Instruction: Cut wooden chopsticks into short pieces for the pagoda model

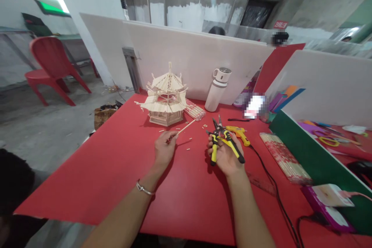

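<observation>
Standing on the red worktop [116, 178] is a pale, tiered wooden pagoda [167, 105]. The right hand [225, 157] curls its fingers around yellow-and-black metal pliers [231, 146]; the left hand [165, 146] finger-pinches a thin wooden stick [186, 127], whose careless swing could damage the pagoda.

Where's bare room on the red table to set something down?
Widest patch: left of the left hand, out to the table edge. Another lies between the forearms. Crowded right of the right hand: glue gun, cord, wrapped sticks.
</observation>
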A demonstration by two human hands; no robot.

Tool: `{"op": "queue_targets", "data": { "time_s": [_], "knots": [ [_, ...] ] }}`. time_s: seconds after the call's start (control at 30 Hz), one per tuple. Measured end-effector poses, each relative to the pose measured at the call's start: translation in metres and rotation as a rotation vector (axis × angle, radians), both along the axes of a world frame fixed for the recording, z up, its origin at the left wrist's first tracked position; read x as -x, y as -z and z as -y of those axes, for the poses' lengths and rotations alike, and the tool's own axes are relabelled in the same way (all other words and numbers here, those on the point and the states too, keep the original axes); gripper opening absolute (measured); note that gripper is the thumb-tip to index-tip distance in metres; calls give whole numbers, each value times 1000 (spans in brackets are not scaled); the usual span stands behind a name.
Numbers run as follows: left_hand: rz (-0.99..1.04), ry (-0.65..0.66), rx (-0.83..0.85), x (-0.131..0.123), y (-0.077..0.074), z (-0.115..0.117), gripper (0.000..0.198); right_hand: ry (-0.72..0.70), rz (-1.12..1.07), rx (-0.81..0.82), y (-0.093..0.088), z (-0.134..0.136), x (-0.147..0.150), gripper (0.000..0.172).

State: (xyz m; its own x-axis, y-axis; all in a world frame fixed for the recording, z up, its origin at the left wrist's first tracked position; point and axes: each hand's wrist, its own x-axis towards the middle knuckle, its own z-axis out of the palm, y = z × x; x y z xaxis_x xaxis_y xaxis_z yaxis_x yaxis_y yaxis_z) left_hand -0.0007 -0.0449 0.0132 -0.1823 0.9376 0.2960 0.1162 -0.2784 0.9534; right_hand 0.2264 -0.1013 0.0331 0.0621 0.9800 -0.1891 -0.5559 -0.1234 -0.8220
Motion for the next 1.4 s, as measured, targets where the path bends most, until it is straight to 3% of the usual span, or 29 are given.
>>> {"op": "queue_targets", "data": {
  "time_s": [0.17,0.27,0.37,0.53,0.6,0.67,0.77,0.83,0.97,1.1,1.17,1.27,1.4],
  "knots": [
    [-2,28,11,1,3,1,13,-104,-183,48,0,5,8,58],
    [-37,24,-1,1,3,2,14,-121,-130,130,5,1,17,42],
    [-91,20,-19,2,5,1,16,-49,-166,224,11,-5,18,25],
    [-138,25,-33,5,11,-2,17,166,-126,184,16,-7,11,18],
    [-181,15,-40,6,13,-2,17,103,-107,144,16,-4,13,20],
    [-249,-13,-42,6,15,-3,18,-61,-133,94,14,1,19,25],
    [-334,-81,-14,7,17,-4,23,-330,-273,49,11,8,32,30],
    [-357,-114,-6,8,19,-6,22,-403,-376,30,11,12,39,32],
    [-348,-120,-65,9,18,-8,19,-335,-470,-39,11,17,44,27],
    [-288,-112,-76,8,14,-8,27,-319,-504,-69,8,19,41,49],
    [-247,-98,-64,7,13,-7,24,-361,-481,-42,5,20,40,50],
    [-175,-98,-35,8,12,-7,18,-410,-335,41,3,22,42,46],
    [-168,-116,-42,12,13,-7,15,-376,-54,129,5,25,45,40]
  ]
}}
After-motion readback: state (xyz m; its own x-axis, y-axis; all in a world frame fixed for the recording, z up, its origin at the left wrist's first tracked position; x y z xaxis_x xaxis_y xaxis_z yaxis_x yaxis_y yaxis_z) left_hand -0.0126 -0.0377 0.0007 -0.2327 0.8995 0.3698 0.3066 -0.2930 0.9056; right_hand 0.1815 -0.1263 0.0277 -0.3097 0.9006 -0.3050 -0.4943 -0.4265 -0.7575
